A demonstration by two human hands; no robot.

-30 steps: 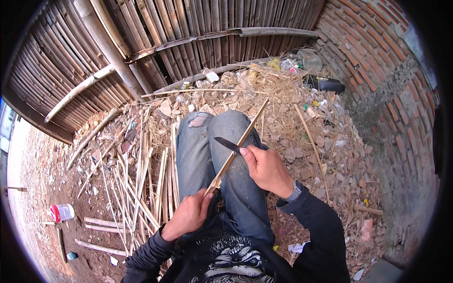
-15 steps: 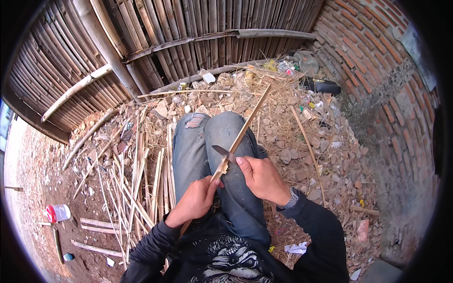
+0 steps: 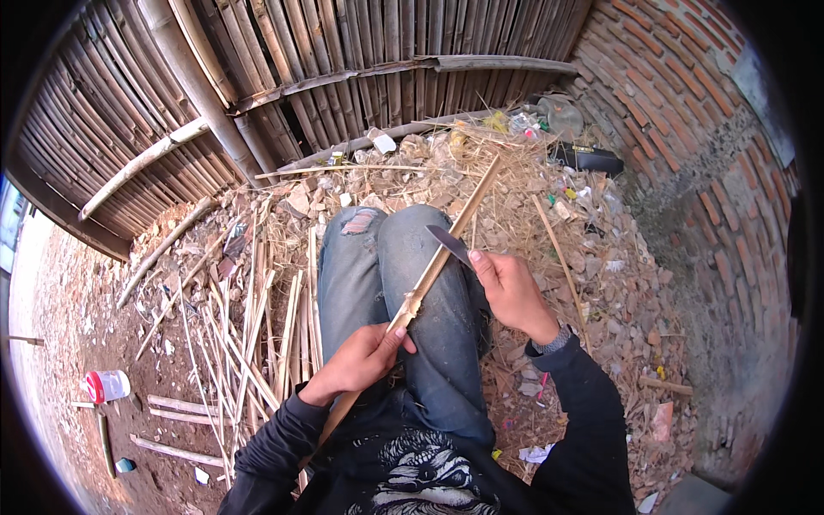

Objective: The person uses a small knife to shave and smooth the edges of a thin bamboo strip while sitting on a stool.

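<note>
A long bamboo strip (image 3: 464, 218) slants across my right thigh, its far end pointing up and to the right. My left hand (image 3: 365, 356) is closed around its lower part, and the near end runs back under my left forearm. Just beyond that grip, a curled shaving (image 3: 412, 303) clings to the strip. My right hand (image 3: 513, 293) is closed on a knife, its handle hidden in the fist. The dark knife blade (image 3: 449, 244) lies across the strip, about midway between the shaving and the far end.
Several split bamboo strips (image 3: 290, 330) lie in a pile left of my legs. A clear tub with a red lid (image 3: 106, 387) stands farther left. Rubble and straw cover the ground ahead, below a bamboo wall (image 3: 360, 39). A brick wall (image 3: 687, 163) rises on the right.
My right hand has moved the knife up and to the right along the strip, away from the shaving. My left hand keeps its grip on the strip.
</note>
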